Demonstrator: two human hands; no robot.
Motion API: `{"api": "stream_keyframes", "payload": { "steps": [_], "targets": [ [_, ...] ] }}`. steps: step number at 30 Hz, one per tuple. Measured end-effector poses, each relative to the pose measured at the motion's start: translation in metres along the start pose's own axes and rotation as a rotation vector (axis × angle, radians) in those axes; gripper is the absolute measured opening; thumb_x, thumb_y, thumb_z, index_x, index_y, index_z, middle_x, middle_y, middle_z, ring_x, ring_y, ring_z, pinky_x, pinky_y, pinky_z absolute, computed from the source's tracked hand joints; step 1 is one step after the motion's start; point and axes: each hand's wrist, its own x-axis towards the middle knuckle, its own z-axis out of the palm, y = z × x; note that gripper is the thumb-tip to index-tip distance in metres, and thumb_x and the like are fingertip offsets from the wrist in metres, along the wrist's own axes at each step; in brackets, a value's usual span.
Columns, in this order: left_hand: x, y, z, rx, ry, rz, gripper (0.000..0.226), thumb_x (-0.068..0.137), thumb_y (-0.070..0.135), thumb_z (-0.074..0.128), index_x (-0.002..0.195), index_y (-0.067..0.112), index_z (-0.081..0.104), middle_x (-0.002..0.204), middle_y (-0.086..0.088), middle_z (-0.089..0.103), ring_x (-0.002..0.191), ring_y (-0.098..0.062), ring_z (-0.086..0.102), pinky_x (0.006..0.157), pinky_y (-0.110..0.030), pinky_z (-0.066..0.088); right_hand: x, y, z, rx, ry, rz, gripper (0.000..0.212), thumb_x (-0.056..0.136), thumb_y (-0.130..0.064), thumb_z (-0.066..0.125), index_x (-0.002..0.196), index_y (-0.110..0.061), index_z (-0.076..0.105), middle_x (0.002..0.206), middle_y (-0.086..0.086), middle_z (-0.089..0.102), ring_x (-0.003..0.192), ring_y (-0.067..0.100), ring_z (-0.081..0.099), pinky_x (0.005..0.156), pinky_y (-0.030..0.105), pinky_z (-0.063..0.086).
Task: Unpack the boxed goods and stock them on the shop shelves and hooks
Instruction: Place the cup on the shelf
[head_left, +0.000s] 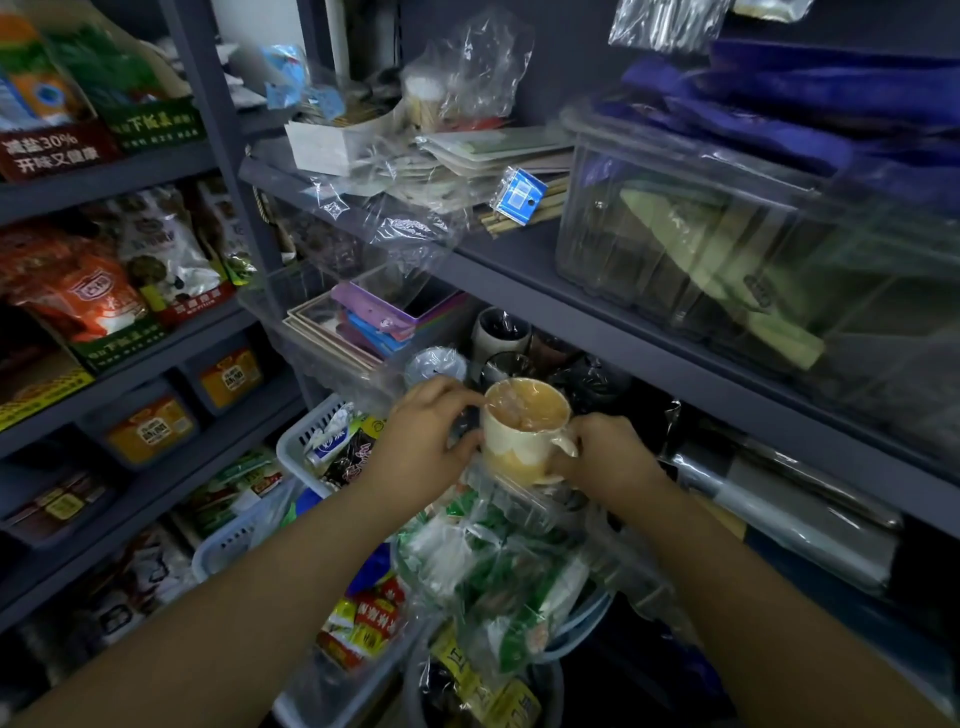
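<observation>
A cream and yellow mug wrapped in clear plastic sits between both my hands in front of the lower dark shelf. My left hand curls round its left side, thumb at the rim. My right hand grips the handle side. Behind the mug, other wrapped cups stand on the shelf, dark and white ones, next to a small round clock.
A clear bin fills the upper shelf on the right under blue bags. White baskets of packets and a heap of bagged goods lie below my arms. Snack bags line the left shelves.
</observation>
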Motion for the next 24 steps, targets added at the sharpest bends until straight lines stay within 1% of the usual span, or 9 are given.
{"api": "stream_keyframes", "payload": {
  "steps": [3, 6, 9, 13, 15, 17, 20, 22, 24],
  "targets": [
    [-0.008, -0.009, -0.005, 0.008, 0.005, -0.042, 0.031, 0.083, 0.014, 0.069, 0.113, 0.01, 0.066, 0.111, -0.007, 0.06, 0.101, -0.024, 0.058, 0.087, -0.026, 0.04, 0.007, 0.005, -0.001, -0.055, -0.098, 0.01, 0.02, 0.082, -0.021, 0.068, 0.095, -0.006, 0.07, 0.09, 0.011, 0.069, 0.08, 0.022, 0.068, 0.078, 0.035, 0.058],
    [-0.015, -0.014, -0.007, 0.004, -0.013, -0.077, 0.03, 0.085, 0.012, 0.066, 0.115, 0.012, 0.065, 0.112, -0.005, 0.059, 0.095, -0.022, 0.059, 0.079, -0.024, 0.042, 0.014, 0.002, 0.01, -0.237, -0.176, -0.011, 0.027, 0.085, -0.025, 0.067, 0.105, -0.008, 0.065, 0.105, 0.01, 0.065, 0.088, 0.021, 0.064, 0.08, 0.03, 0.055],
    [-0.017, -0.015, -0.007, -0.004, -0.025, -0.111, 0.032, 0.086, 0.012, 0.064, 0.118, 0.012, 0.064, 0.114, -0.005, 0.059, 0.1, -0.021, 0.058, 0.082, -0.026, 0.045, 0.018, 0.0, 0.022, -0.266, -0.22, 0.0, 0.041, 0.085, -0.027, 0.069, 0.118, -0.005, 0.059, 0.116, 0.011, 0.059, 0.1, 0.023, 0.061, 0.083, 0.029, 0.051],
    [-0.021, -0.017, -0.005, -0.013, -0.044, -0.149, 0.033, 0.087, 0.011, 0.065, 0.12, 0.01, 0.063, 0.116, -0.006, 0.06, 0.105, -0.021, 0.057, 0.085, -0.022, 0.041, 0.021, 0.004, 0.009, -0.307, -0.274, 0.048, 0.034, 0.08, -0.032, 0.074, 0.097, -0.004, 0.067, 0.092, 0.008, 0.065, 0.082, 0.018, 0.062, 0.064, 0.022, 0.048],
    [-0.024, -0.018, -0.005, -0.025, -0.036, -0.155, 0.032, 0.086, 0.01, 0.066, 0.118, 0.009, 0.064, 0.114, -0.007, 0.061, 0.103, -0.021, 0.058, 0.084, -0.02, 0.039, 0.022, 0.002, -0.001, -0.275, -0.17, 0.022, 0.021, 0.08, -0.027, 0.072, 0.086, -0.007, 0.066, 0.082, 0.005, 0.063, 0.08, 0.019, 0.064, 0.057, 0.021, 0.045],
    [-0.027, -0.02, -0.004, -0.037, -0.032, -0.171, 0.032, 0.086, 0.01, 0.066, 0.118, 0.009, 0.064, 0.113, -0.008, 0.062, 0.104, -0.021, 0.058, 0.085, -0.02, 0.038, 0.022, -0.004, -0.001, -0.167, -0.031, -0.07, 0.031, 0.081, -0.033, 0.07, 0.107, -0.016, 0.065, 0.1, 0.004, 0.064, 0.092, 0.022, 0.064, 0.074, 0.028, 0.053],
    [-0.032, -0.022, -0.004, -0.058, -0.037, -0.208, 0.031, 0.086, 0.009, 0.065, 0.117, 0.008, 0.064, 0.113, -0.007, 0.061, 0.104, -0.021, 0.057, 0.085, -0.02, 0.038, 0.024, -0.016, 0.017, -0.152, -0.071, -0.162, 0.066, 0.083, -0.045, 0.066, 0.142, -0.034, 0.038, 0.139, 0.005, 0.038, 0.125, 0.028, 0.043, 0.103, 0.036, 0.041],
    [-0.037, -0.027, -0.004, -0.063, -0.049, -0.223, 0.032, 0.085, 0.007, 0.066, 0.117, 0.007, 0.064, 0.112, -0.009, 0.061, 0.105, -0.024, 0.058, 0.086, -0.022, 0.039, 0.033, -0.02, 0.028, -0.2, -0.138, -0.161, 0.072, 0.083, -0.051, 0.063, 0.145, -0.041, 0.028, 0.148, -0.001, 0.026, 0.134, 0.031, 0.028, 0.111, 0.04, 0.032],
    [-0.042, -0.034, -0.006, -0.062, -0.053, -0.244, 0.032, 0.085, 0.007, 0.065, 0.118, 0.006, 0.063, 0.113, -0.01, 0.06, 0.106, -0.025, 0.058, 0.088, -0.022, 0.039, 0.044, -0.019, 0.033, -0.208, -0.193, -0.141, 0.066, 0.083, -0.05, 0.065, 0.141, -0.041, 0.036, 0.147, 0.0, 0.026, 0.133, 0.03, 0.033, 0.112, 0.039, 0.03]
  ]
}}
